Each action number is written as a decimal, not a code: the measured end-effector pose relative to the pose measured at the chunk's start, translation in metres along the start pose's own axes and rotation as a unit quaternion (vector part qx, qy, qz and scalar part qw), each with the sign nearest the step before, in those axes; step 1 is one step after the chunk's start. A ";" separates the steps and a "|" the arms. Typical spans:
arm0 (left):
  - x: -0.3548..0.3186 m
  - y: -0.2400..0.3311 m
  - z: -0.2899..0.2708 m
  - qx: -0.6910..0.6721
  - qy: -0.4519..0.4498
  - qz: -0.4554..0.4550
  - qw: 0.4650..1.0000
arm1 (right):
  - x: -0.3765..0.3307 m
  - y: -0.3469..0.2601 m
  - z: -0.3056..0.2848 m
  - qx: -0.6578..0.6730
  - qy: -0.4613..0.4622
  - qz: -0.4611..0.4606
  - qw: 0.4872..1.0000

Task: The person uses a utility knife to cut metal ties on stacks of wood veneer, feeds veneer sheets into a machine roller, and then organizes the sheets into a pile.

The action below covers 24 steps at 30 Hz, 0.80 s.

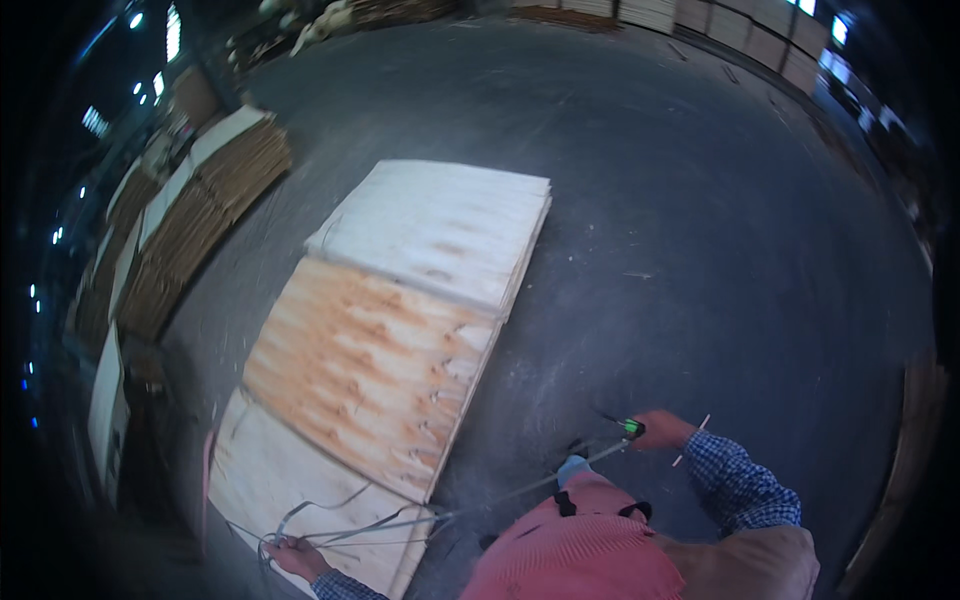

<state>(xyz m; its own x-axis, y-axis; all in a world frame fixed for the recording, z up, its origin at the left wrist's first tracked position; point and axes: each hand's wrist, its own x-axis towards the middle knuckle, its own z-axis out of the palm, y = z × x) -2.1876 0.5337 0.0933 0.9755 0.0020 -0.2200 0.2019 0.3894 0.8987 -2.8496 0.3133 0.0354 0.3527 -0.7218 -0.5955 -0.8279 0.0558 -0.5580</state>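
My left hand (297,555) is at the lower left, closed around a bunch of grey strapping bands (345,528) that loop over the near veneer sheet (290,470). My right hand (660,430) is out to the right, gripping a small tool with a green tip (632,427) and a thin stick. A taut grey band (520,488) runs from the tool down toward the sheets. In front of me on the floor lies a row of thin wood veneer stacks: an orange-stained sheet (370,370) in the middle and a pale stack (440,225) beyond.
Dark concrete floor (680,220) spreads to the right and ahead. Tall piles of veneer (200,215) line the left side. More stacked boards (740,20) stand along the far wall. A pink apron (580,550) covers my front.
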 end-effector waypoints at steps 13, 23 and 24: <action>-0.185 -0.249 0.304 0.337 -0.478 -0.052 0.809 | 0.155 0.099 -0.148 0.193 0.209 0.151 0.947; -0.472 -0.446 0.544 0.332 -0.790 -0.406 0.318 | 0.265 -0.015 -0.280 0.732 0.165 0.060 0.658; -0.488 -0.453 0.569 0.329 -0.793 -0.431 0.277 | 0.273 -0.014 -0.302 0.753 0.183 0.042 0.630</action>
<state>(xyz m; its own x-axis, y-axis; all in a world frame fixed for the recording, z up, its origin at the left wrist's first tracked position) -2.7055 -0.1674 0.0097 -0.7547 -0.4409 -0.4859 -0.1178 -0.6375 0.7614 -2.8732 -0.0925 0.0553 -0.0173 -0.7675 -0.6408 0.6137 0.4978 -0.6128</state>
